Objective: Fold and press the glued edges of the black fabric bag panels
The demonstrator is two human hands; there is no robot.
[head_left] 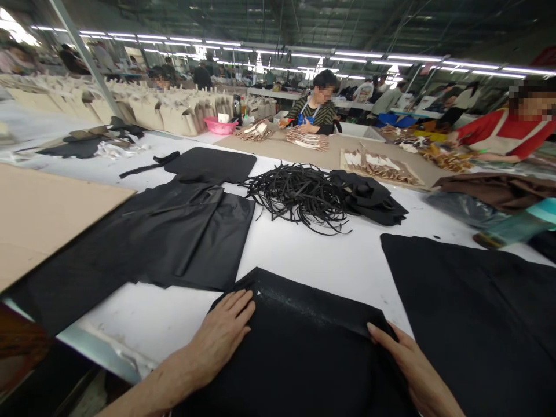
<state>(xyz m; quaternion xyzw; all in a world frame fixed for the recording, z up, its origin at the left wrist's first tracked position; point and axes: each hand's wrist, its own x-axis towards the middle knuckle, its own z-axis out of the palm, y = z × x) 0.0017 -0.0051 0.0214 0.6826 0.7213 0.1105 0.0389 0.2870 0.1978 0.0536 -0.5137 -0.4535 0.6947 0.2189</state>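
Black leather-like panel point(313, 353) lies on the near side of the white tabletop point(282, 249); left hand point(223, 331) rests flat on it, fingers extended, gripping nothing; right hand point(402, 347) pinches its right edge; uneven pulling could crease it

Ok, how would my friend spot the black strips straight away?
On the white table, look past the black sheet under the left hand. The strips lie just left of a crumpled black pile; they're thin and tangled, while their neighbours are broad.
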